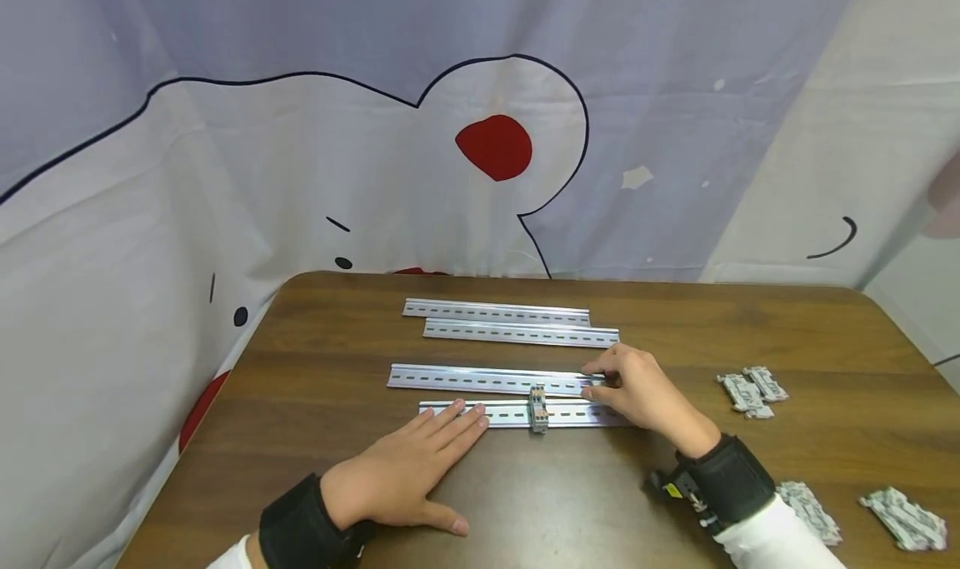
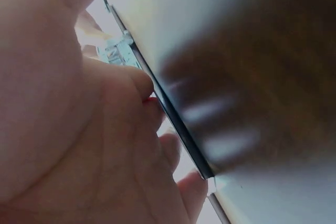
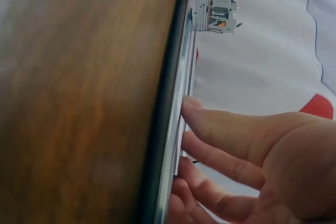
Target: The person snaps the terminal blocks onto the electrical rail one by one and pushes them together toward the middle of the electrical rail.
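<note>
The nearest slotted metal DIN rail (image 1: 510, 415) lies across the table, with grey terminal blocks (image 1: 538, 409) clipped upright near its middle. My left hand (image 1: 408, 469) is spread flat, and its fingertips rest on the left part of that rail. Just behind lies a second DIN rail (image 1: 480, 379). At its right end my right hand (image 1: 645, 390) pinches it, the thumb at the near edge and a finger at the far edge. In the right wrist view, the terminal blocks (image 3: 218, 1) show orange parts and stand beyond the thumb.
Two more DIN rails (image 1: 517, 333) lie together farther back on the wooden table (image 1: 322, 344). Loose grey terminal blocks are in groups on the right: one pile (image 1: 750, 392) farther back, another (image 1: 810, 511) by the right wrist, a third (image 1: 903, 519) at the near right.
</note>
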